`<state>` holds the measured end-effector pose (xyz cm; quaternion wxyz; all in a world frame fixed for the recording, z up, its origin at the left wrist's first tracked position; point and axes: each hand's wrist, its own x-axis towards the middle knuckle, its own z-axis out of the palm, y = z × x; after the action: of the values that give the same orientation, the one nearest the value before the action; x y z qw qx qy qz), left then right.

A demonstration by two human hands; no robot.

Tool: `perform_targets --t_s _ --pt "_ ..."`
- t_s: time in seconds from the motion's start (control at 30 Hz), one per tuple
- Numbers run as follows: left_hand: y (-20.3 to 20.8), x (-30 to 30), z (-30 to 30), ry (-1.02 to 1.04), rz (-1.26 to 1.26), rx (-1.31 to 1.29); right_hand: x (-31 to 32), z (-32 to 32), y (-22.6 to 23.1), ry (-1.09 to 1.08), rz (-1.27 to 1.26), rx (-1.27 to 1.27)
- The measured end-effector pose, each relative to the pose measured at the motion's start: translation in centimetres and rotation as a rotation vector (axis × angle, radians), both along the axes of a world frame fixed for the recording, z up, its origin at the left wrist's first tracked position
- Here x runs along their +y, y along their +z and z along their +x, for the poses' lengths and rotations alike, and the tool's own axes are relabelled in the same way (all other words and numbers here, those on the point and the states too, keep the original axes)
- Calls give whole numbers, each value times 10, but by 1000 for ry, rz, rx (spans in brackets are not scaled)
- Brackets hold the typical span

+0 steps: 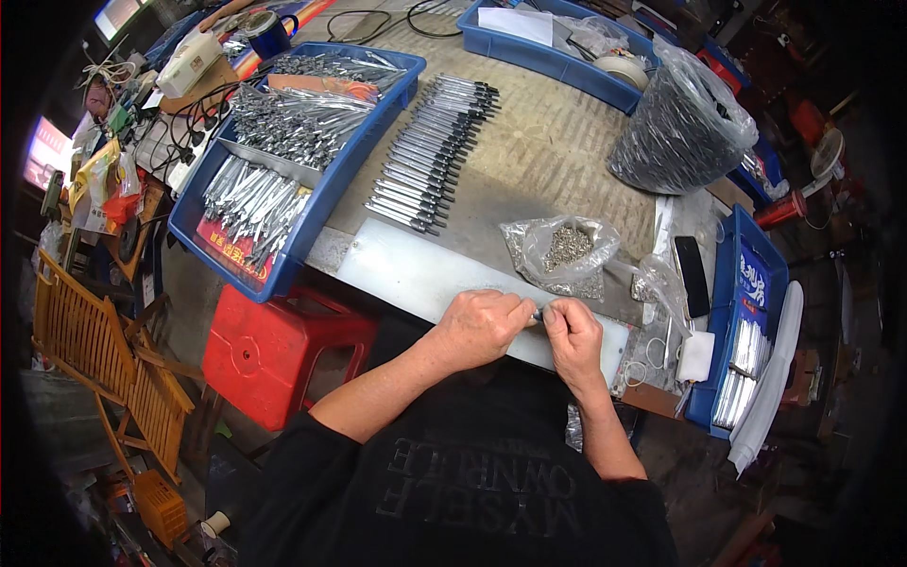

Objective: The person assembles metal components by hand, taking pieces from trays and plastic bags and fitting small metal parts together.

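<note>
My left hand (480,327) and my right hand (574,342) meet over the near edge of a pale metal plate (425,274). Between their pinched fingertips shows a small dark part (539,315); the fingers cover most of it, so its kind is unclear. Just beyond the hands sits an open clear plastic bag (570,248) of tiny metal pieces. Farther off to the left, slim silver rods with black ends (430,156) lie side by side in a long row on the table.
At the left stands a blue tray (312,222) heaped with metal rods. A bag of black parts (682,123) and a blue bin (557,59) are at the back. To the right are a phone (693,275) and another blue tray (704,402). Below left is a red stool (250,345).
</note>
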<state>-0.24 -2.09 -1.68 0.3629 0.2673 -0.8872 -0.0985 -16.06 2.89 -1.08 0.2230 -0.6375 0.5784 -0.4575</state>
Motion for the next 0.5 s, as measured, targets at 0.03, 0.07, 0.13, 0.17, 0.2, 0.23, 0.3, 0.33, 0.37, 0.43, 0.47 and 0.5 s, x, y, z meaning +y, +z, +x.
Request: perform_targets --t_s 0.03,0.07,0.13,0.17,0.2,0.23,0.3,0.33,0.37,0.43,0.47,0.5 --pt "1 0 0 -23 15 24 -1 -2 1 35 -16 7" --pt "2 1 0 -18 8 24 -1 -3 3 39 -23 6" --pt "3 2 1 -45 27 13 0 -3 5 60 -67 84" --pt "1 1 1 -46 24 17 -1 1 4 14 -82 80" --pt "0 -2 1 -46 19 17 -1 1 2 15 -87 81" --pt "-1 -4 1 -54 24 13 -1 0 -2 -10 -65 78" --pt "-2 -10 2 -61 26 9 -1 1 -10 -34 -46 75" --pt "-2 -16 5 -43 27 -23 0 2 -14 -48 -4 -44" --pt "-2 -22 7 -26 28 -54 1 3 -19 -63 38 -164" --pt "-1 -40 15 16 -2 -46 4 0 -23 -55 42 -153" --pt "3 -50 19 53 -28 -39 6 -2 -24 -51 50 -143" --pt "5 -61 25 86 -16 -65 6 -3 -27 -60 38 -96"
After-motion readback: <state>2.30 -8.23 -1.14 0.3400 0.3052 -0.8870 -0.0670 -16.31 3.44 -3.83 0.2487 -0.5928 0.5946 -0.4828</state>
